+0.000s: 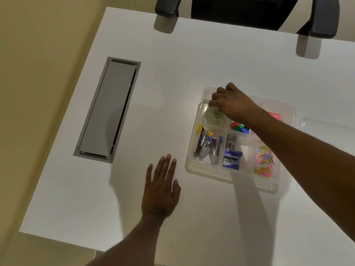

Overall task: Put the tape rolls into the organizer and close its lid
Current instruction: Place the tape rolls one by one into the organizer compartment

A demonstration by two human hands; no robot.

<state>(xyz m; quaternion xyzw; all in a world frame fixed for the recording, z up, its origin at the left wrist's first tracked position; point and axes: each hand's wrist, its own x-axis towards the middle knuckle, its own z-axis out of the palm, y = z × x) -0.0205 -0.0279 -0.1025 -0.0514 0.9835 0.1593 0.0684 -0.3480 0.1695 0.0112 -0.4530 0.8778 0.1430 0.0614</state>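
Observation:
A clear plastic organizer [194, 166] with several compartments sits on the white table, lid off. Pale tape rolls [213, 118] lie in its far left compartment. My right hand [230, 102] reaches over that compartment, fingers bent down onto the rolls; whether it grips one is hidden by the hand. My left hand [161, 191] lies flat on the table, fingers spread, left of the organizer's near corner. The clear lid [326, 125] lies on the table to the right of the organizer, partly cut off by the frame edge.
The other compartments hold staplers [209, 145], staple boxes [232, 159], coloured paper clips [264, 162], binder clips [240, 127] and pink notes [275, 117]. A grey cable hatch [109, 108] is set into the table at left. An office chair [247, 12] stands at the far edge.

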